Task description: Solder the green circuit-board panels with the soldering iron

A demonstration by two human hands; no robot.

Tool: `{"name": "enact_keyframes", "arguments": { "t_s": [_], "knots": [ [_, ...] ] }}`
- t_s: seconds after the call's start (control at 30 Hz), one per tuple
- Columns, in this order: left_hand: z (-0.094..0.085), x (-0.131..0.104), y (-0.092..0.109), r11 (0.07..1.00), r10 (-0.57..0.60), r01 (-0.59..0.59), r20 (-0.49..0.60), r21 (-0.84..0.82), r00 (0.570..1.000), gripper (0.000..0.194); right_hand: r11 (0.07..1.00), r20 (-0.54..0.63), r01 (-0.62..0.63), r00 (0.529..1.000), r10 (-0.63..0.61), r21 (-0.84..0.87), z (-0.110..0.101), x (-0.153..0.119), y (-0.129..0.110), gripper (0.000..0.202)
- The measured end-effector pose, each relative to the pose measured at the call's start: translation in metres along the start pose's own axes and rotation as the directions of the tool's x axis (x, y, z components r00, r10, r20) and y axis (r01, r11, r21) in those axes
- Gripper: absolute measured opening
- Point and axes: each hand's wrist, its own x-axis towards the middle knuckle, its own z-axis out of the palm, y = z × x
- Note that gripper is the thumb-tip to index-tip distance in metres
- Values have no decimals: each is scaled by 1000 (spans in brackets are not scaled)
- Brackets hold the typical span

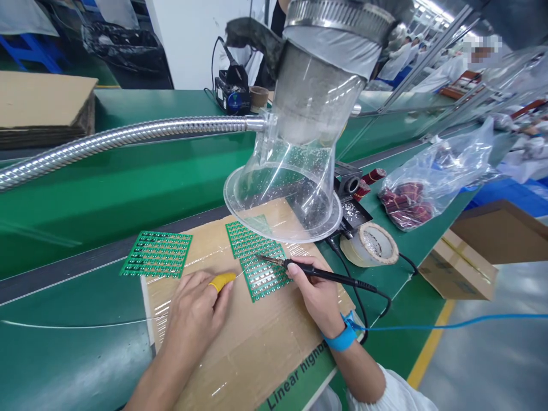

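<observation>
My right hand (315,297), with a blue wrist strap (343,335), is closed around a black-handled soldering iron (329,274). The iron's metal tip rests at or just above a green circuit board panel (264,279) with rows of shiny pads. Between thumb and forefinger, the latter in a yellow finger cot (222,281), my left hand (197,308) pinches a thin solder wire (245,267). That wire's end reaches the iron's tip, and its tail trails left over the bench. A second panel (246,231) adjoins the first; another panel (159,254) lies farther left.
A clear fume hood (286,188) on a metal hose (171,125) hangs low over the boards. Taped cardboard (240,348) lies beneath them. To the right are a tape roll (371,244), an iron stand (349,180) and a plastic bag (432,182) with red wire bundles.
</observation>
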Motion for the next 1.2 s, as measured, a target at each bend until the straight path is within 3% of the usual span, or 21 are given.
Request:
{"name": "enact_keyframes", "arguments": {
  "t_s": [0.53, 0.7, 1.2],
  "knots": [
    [-1, 2, 2, 1000, 15, -15, -8, 8, 1000, 15, 1000, 16, 26, 1000, -26, 3, 1, 1, -2, 19],
    [-6, -2, -2, 998, -1, 1, -5, -58, 1000, 8, 999, -14, 17, 1000, -16, 47, -1, 0, -1, 22],
    [-5, -5, -6, 999, -31, 31, 3, -41, 1000, 15, 997, 44, 77, 996, -76, -25, -1, 0, -10, 15]
  ]
}}
